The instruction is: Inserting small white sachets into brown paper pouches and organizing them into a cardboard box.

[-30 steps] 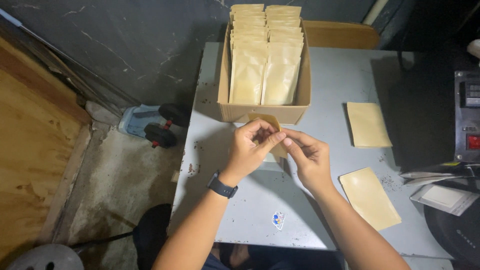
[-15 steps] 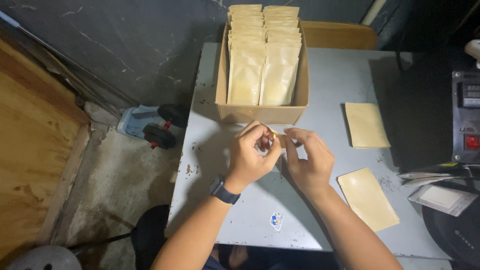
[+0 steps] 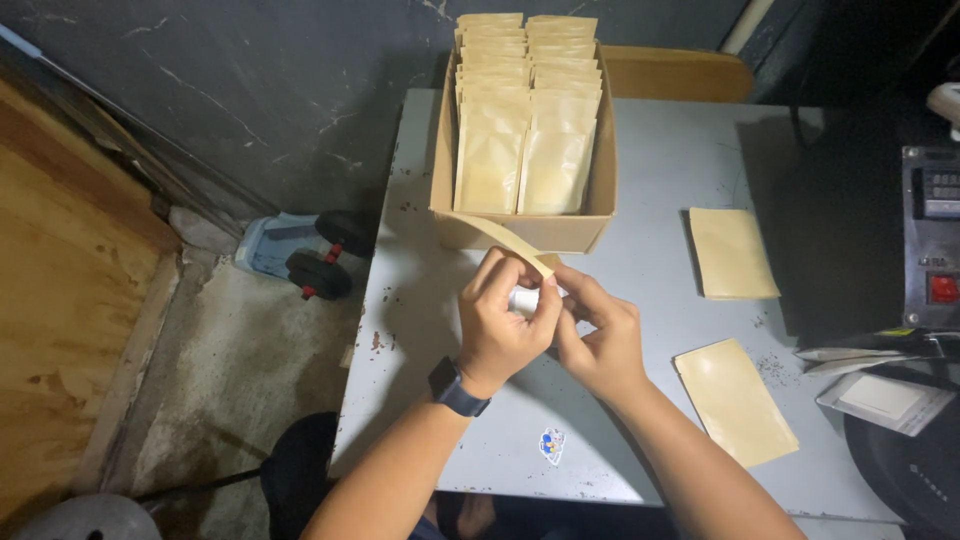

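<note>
2 hands meet over the grey, scuffed counter (image 3: 420,300), just in front of a cardboard box (image 3: 520,232). The left hand (image 3: 503,320), with a dark watch (image 3: 458,387) on its wrist, is curled closed around a small white object (image 3: 523,299); only a sliver of that object shows between the fingers, so its shape cannot be told. The right hand (image 3: 598,335) is pressed against the left, its fingers pinched together on the lower end of a thin tan pouch (image 3: 505,238), seen edge-on as a narrow curved strip that rises from the fingers across the front wall of the box.

Inside the open, rectangular box stand 2 rows of flat kraft-paper pouches (image 3: 525,150), upright and overlapping like files, matte and smooth. 2 more flat pouches lie on the counter to the right, well apart from the hands: one (image 3: 732,252) farther back, one (image 3: 736,400) nearer and tilted. A small blue-and-white sticker (image 3: 551,445) sits on the counter near the front edge.

At the far right edge stands a dark machine with a red button (image 3: 945,288). On the rough concrete floor to the left lie a black dumbbell (image 3: 322,262) and a pale blue item (image 3: 268,245), beside a plywood board (image 3: 60,320).
</note>
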